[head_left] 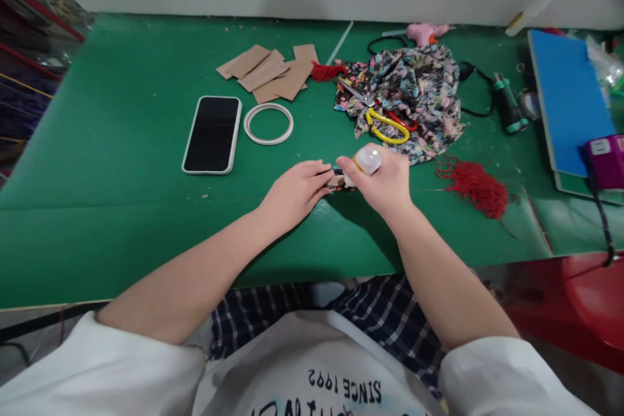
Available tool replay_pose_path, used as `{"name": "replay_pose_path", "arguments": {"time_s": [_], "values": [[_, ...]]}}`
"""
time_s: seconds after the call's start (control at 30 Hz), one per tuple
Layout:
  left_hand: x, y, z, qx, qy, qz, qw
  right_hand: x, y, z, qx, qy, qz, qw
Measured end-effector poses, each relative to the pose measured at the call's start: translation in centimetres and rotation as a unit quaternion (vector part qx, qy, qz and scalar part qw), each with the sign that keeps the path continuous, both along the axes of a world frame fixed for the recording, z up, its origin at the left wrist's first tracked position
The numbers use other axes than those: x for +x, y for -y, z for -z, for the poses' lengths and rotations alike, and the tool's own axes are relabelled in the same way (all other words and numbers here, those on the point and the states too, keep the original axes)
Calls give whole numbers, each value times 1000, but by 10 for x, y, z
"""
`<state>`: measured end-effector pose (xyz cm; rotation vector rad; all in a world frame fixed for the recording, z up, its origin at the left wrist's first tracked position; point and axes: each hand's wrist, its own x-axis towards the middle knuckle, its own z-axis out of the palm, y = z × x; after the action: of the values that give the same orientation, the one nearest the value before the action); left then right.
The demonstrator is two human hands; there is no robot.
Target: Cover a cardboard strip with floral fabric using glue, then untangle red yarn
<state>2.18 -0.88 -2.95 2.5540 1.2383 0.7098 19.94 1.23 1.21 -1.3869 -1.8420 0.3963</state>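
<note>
My right hand point(387, 185) is wrapped round a white glue bottle point(368, 160), tipped so that its nozzle end points down and to the left. Under that end lies a small strip of brown cardboard point(336, 180) with dark floral fabric along its edges. My left hand point(298, 192) grips the strip's left end, fingers together, and covers part of it. Just beyond my right hand, yellow-and-red-handled scissors point(389, 127) rest on a crumpled floral cloth point(419, 88). Whether glue is coming out is too small to tell.
A phone point(212, 135) and a white tape ring point(268, 124) lie to the left. Behind them are cardboard pieces point(263, 70) and a red tassel point(327, 71). Red threads point(478, 188), a green-black tool point(507, 104) and a blue folder point(570, 97) lie right; a pink glue gun point(425, 33) sits behind.
</note>
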Motion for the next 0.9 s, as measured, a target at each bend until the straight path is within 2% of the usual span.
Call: {"name": "replay_pose_path", "arguments": {"time_s": [0.37, 0.67, 0.8, 0.9], "values": [[-1, -1, 1, 28, -4, 5, 1000, 1, -3, 3, 12, -5, 5, 1000], [-2, -1, 1, 11, -5, 0, 1000, 0, -5, 2, -13, -25, 17, 999], [-3, -2, 1, 3, -3, 1, 1000, 0, -8, 3, -25, -1, -2, 1000], [-2, -2, 0, 4, -5, 3, 1000, 2, -8, 1, -21, -30, 6, 999]]}}
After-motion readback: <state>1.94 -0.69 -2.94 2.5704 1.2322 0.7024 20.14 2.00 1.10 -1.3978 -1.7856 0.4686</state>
